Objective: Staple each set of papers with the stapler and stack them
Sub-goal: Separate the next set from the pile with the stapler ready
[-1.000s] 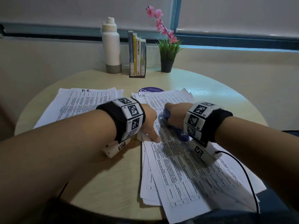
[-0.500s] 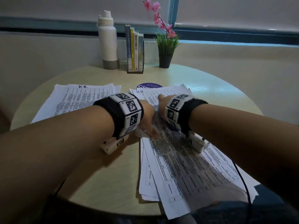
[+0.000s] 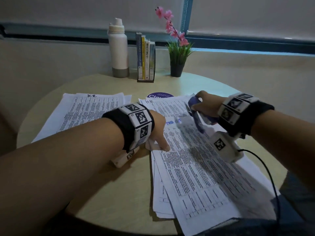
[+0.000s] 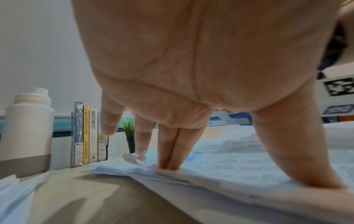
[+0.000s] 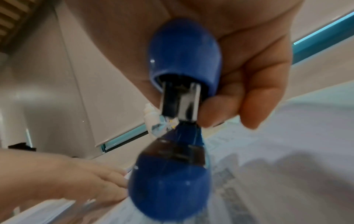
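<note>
Since a moment ago the right hand (image 3: 202, 106) has lifted the blue stapler (image 3: 196, 114) off the papers (image 3: 196, 160) toward frame right, fingers clenched around it. The left hand (image 3: 157, 132) presses flat on the set, frame center. Stapling looks done; next, probably, comes stacking it.

The right hand (image 5: 239, 63) grips a blue stapler (image 5: 178, 136), fingers curled round its upper arm. The stapler gapes, its metal staple channel bared between top and base. Printed papers (image 5: 277, 174) lie blurred beneath it. The left hand (image 5: 76, 178) rests at the papers' left edge, beside the stapler's base.
</note>
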`<state>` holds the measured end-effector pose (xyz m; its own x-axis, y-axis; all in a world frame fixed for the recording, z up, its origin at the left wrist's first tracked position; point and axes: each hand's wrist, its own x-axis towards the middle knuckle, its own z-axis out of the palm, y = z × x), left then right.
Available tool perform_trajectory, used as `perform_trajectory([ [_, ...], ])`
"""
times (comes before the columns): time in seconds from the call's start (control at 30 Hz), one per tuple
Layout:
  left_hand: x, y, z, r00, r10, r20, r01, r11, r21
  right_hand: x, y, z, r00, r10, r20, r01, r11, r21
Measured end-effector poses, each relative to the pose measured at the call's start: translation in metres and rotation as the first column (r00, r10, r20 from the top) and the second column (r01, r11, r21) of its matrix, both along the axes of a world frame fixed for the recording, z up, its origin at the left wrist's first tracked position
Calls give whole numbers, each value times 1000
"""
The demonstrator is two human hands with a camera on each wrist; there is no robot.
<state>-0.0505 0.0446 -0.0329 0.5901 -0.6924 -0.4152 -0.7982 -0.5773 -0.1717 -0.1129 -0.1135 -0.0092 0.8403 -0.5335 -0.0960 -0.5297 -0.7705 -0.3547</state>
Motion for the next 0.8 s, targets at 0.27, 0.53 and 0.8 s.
perform_trajectory([
  [0.27, -12, -10, 20, 997, -42, 58, 43, 999, -9, -46, -9, -14, 953, 69, -295, -125, 977, -174],
  [0.53, -38, -41, 9, 993, -85, -77, 85, 996, 0, -39, -4, -16, 958, 87, -272, -159, 954, -255],
  [0.8, -38, -37, 4, 993, -116, 37, 115, 993, 7, -24, 9, -22, 950, 169, -263, -254, 907, -336],
])
